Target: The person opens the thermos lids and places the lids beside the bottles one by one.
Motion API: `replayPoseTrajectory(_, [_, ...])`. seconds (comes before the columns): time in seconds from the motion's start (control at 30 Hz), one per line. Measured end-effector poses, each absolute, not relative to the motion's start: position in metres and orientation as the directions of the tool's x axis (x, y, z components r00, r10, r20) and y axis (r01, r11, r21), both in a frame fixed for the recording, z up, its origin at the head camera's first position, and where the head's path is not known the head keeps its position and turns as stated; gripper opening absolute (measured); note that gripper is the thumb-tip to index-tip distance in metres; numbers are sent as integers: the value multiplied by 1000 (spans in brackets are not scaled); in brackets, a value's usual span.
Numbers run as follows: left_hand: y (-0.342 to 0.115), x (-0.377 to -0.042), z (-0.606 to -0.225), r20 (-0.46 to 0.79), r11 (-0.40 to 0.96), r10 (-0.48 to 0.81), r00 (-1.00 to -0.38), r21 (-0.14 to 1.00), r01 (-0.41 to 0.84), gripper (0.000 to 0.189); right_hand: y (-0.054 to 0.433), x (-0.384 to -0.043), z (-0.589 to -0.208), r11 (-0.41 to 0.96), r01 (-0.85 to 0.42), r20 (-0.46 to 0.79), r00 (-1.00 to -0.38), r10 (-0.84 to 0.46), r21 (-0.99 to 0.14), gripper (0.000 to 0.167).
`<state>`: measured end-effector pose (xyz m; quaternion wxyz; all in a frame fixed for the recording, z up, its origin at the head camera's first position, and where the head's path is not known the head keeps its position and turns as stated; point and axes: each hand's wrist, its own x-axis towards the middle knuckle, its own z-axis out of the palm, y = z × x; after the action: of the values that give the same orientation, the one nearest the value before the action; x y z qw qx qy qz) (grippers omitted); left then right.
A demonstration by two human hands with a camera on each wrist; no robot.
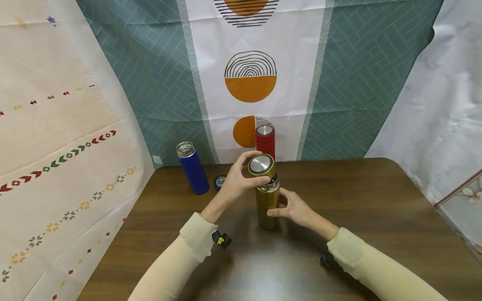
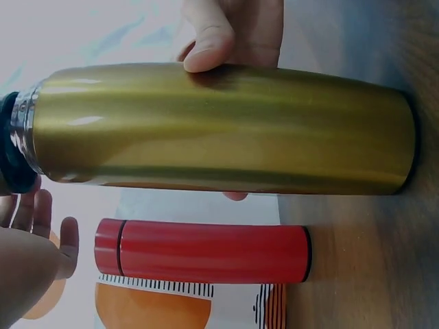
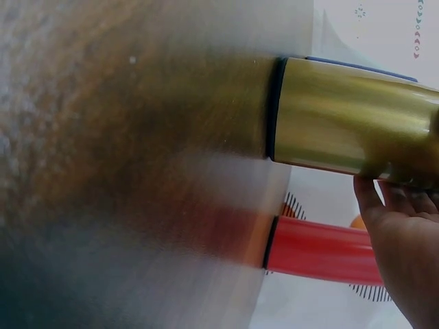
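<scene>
A gold thermos flask (image 1: pixel 268 205) stands upright on the table, its metal neck showing. My left hand (image 1: pixel 241 174) holds the gold lid (image 1: pixel 261 164), thumb at the front and fingers round the far side. The lid sits tilted over the flask's mouth, with a gap at its right. Lower down, my right hand (image 1: pixel 295 208) grips the flask's body from the right, its thumb (image 2: pixel 211 48) across the near side in the left wrist view. In the right wrist view the fingers of the right hand (image 3: pixel 405 233) lie along the gold body (image 3: pixel 343 113).
Behind the gold flask stands a red thermos (image 1: pixel 265 142) with its lid on. An uncapped blue thermos (image 1: pixel 193 171) is at the back left, with a dark blue lid (image 1: pixel 219 181) beside it. A patterned cloth (image 1: pixel 250 42) hangs behind the wooden table (image 1: pixel 357 196).
</scene>
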<state>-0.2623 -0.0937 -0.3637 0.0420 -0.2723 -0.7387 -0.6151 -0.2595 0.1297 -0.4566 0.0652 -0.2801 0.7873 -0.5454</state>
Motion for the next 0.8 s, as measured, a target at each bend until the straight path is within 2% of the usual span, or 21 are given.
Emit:
replayPoseTrajectory(0.23, [-94, -264, -362, 429, 87, 338, -838, 872, 481, 68, 132, -260, -453, 242, -359, 201, -843, -500, -901, 66])
replayPoseTrajectory(0.47, [-93, -268, -363, 497, -103, 243, -833, 867, 487, 75, 146, -263, -444, 265, -361, 230, -878, -419, -894, 68])
replayPoseTrajectory(0.57, [-92, -273, -367, 529, -136, 218, -820, 849, 511, 75, 152, -265, -437, 275, -363, 246, -892, -380, -890, 67])
replayPoseTrajectory(0.7, [-87, -280, -374, 536, -103, 212, -817, 844, 527, 63, 163, -268, -431, 294, -362, 264, -908, -324, -885, 65])
replayPoseTrajectory(0.8, [-80, -284, -379, 517, 15, 163, -841, 851, 526, 57, 174, -271, -428, 317, -362, 280, -919, -277, -876, 62])
